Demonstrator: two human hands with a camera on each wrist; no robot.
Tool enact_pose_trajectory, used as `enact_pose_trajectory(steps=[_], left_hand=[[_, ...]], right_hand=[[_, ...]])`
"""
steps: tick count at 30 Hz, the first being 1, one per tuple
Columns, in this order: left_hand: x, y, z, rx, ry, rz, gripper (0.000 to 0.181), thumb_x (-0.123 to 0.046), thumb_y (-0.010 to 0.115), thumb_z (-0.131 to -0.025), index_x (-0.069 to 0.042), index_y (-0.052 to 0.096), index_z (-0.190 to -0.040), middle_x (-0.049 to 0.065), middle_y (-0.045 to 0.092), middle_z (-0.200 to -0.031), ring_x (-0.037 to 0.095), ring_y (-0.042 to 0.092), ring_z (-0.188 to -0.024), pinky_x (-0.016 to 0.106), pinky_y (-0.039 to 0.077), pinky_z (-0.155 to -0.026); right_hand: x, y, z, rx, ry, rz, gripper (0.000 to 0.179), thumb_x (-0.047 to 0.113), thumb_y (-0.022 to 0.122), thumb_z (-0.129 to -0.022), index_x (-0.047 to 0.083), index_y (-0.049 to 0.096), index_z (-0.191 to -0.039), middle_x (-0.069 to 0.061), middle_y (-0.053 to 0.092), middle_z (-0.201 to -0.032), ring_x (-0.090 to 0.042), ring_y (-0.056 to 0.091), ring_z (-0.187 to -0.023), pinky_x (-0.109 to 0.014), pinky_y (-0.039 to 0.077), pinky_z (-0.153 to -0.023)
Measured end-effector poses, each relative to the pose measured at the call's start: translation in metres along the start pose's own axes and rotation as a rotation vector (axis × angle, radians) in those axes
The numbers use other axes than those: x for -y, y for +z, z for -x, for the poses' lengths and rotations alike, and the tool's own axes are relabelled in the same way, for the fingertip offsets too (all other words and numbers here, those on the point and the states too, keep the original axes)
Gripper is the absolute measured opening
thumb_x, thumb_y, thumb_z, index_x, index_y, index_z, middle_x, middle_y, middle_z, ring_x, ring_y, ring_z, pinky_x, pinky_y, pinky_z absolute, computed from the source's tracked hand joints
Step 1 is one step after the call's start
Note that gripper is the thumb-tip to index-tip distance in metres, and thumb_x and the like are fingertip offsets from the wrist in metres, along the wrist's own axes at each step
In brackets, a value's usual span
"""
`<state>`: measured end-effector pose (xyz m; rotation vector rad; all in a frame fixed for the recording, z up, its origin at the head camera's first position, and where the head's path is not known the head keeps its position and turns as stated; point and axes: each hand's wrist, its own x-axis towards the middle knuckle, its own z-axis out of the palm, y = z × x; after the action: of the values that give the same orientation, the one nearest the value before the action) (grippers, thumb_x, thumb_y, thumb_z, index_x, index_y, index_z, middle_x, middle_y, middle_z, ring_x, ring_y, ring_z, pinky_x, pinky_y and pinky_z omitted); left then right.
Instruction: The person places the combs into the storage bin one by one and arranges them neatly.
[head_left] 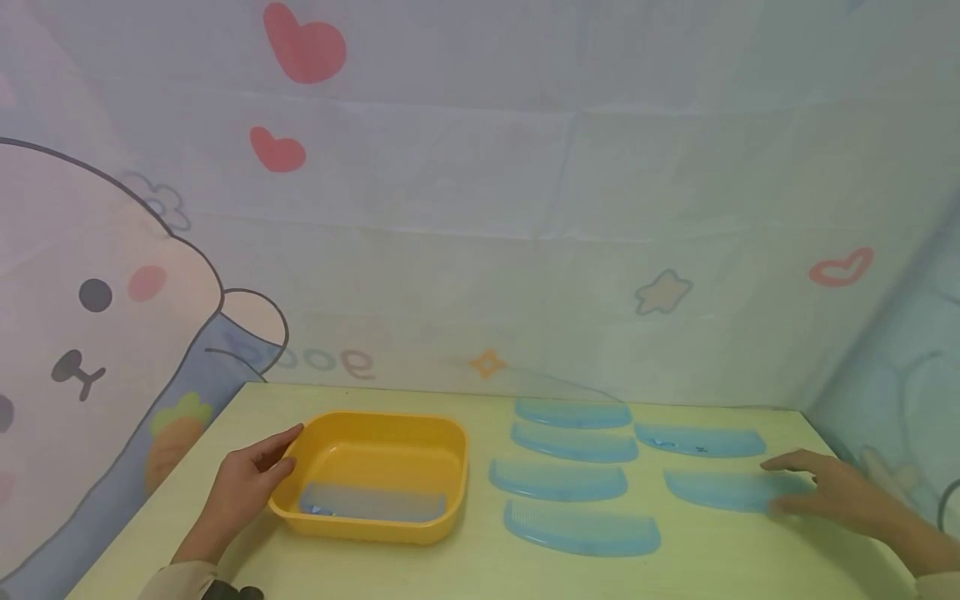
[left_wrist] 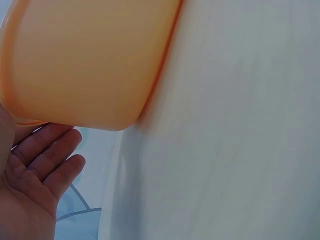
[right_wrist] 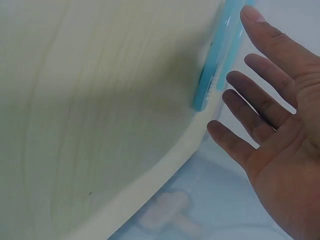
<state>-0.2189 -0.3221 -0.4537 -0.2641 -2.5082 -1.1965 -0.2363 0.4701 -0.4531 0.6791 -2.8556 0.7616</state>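
Right grip [head_left: 843,492] is the nearer: fingers spread, holding nothing, thumb and fingertips about the close end of a blue comb [head_left: 712,490]; contact unclear. Comb lies flat on the table [head_left: 570,575], running leftward from that grip, long axis crosswise. Left grip [head_left: 243,492] pinches the rim of the yellow tray [head_left: 397,532], well apart from this comb.

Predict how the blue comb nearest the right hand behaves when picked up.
The comb is probably light, since it looks thin and translucent. Likely fairly stiff: its solid spine keeps a smooth curve. It may slide before lifting, as it lies flat on a smooth-looking table.
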Motion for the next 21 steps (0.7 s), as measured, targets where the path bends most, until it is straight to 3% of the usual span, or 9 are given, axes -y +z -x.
enact_pose_trajectory(steps=[1, 3, 6, 7, 13, 16, 21], left_hand=[[0.000, 0.000, 0.000, -0.001, 0.001, -0.001, 0.042, 0.002, 0.071, -0.100, 0.006, 0.065, -0.141, 0.028, 0.065, -0.137, -0.011, 0.057, -0.107, 0.010, 0.054, -0.081], [0.000, 0.000, 0.000, -0.002, 0.002, -0.001, 0.042, 0.002, 0.071, -0.100, 0.006, 0.065, -0.141, 0.028, 0.065, -0.137, -0.011, 0.057, -0.107, 0.009, 0.054, -0.081], [0.000, 0.000, 0.000, -0.005, 0.003, 0.003, 0.042, 0.003, 0.071, -0.099, 0.007, 0.065, -0.141, 0.028, 0.065, -0.137, -0.011, 0.057, -0.107, 0.010, 0.054, -0.080], [0.000, 0.000, 0.000, -0.005, 0.005, 0.004, 0.042, 0.003, 0.071, -0.099, 0.007, 0.065, -0.141, 0.029, 0.065, -0.136, -0.011, 0.057, -0.107, 0.010, 0.054, -0.080], [0.001, 0.000, 0.000, -0.003, 0.000, 0.006, 0.042, 0.002, 0.071, -0.100, 0.006, 0.065, -0.141, 0.029, 0.065, -0.137, -0.012, 0.056, -0.108, 0.010, 0.054, -0.081], [0.001, 0.000, 0.000, -0.002, -0.006, 0.007, 0.043, 0.002, 0.071, -0.100, 0.006, 0.065, -0.141, 0.028, 0.065, -0.137, -0.012, 0.056, -0.108, 0.010, 0.054, -0.081], [0.001, 0.001, 0.000, -0.004, 0.004, 0.006, 0.043, 0.003, 0.071, -0.099, 0.007, 0.065, -0.141, 0.029, 0.065, -0.137, -0.012, 0.057, -0.107, 0.010, 0.055, -0.080]], right_hand=[[-0.003, -0.001, 0.001, 0.000, 0.003, -0.008, 0.044, 0.011, 0.090, -0.084, -0.003, 0.072, -0.121, 0.022, 0.066, -0.121, 0.016, 0.048, -0.108, -0.057, 0.060, -0.080], [-0.007, -0.003, 0.004, 0.010, 0.012, -0.013, 0.045, 0.011, 0.091, -0.083, -0.004, 0.071, -0.121, 0.016, 0.069, -0.121, 0.017, 0.048, -0.108, -0.051, 0.060, -0.079], [-0.012, -0.004, 0.007, 0.011, 0.020, -0.013, 0.047, 0.011, 0.092, -0.081, -0.006, 0.072, -0.120, 0.002, 0.073, -0.118, 0.018, 0.048, -0.107, -0.030, 0.057, -0.078], [-0.013, -0.004, 0.007, 0.012, 0.016, -0.014, 0.047, 0.011, 0.092, -0.081, -0.006, 0.072, -0.120, 0.005, 0.073, -0.118, 0.018, 0.048, -0.107, -0.023, 0.054, -0.076], [-0.014, 0.000, 0.009, -0.029, -0.080, -0.041, 0.045, 0.003, 0.094, -0.076, -0.006, 0.072, -0.114, 0.028, 0.065, -0.114, 0.013, 0.053, -0.103, -0.018, 0.052, -0.073], [-0.012, 0.002, 0.008, -0.032, -0.097, -0.049, 0.042, 0.002, 0.094, -0.075, -0.005, 0.073, -0.110, 0.025, 0.067, -0.110, 0.009, 0.057, -0.100, -0.019, 0.052, -0.072], [-0.009, -0.001, 0.009, 0.044, -0.052, -0.052, 0.041, 0.005, 0.091, -0.081, -0.008, 0.072, -0.114, 0.012, 0.070, -0.108, 0.008, 0.057, -0.100, -0.023, 0.054, -0.072]])
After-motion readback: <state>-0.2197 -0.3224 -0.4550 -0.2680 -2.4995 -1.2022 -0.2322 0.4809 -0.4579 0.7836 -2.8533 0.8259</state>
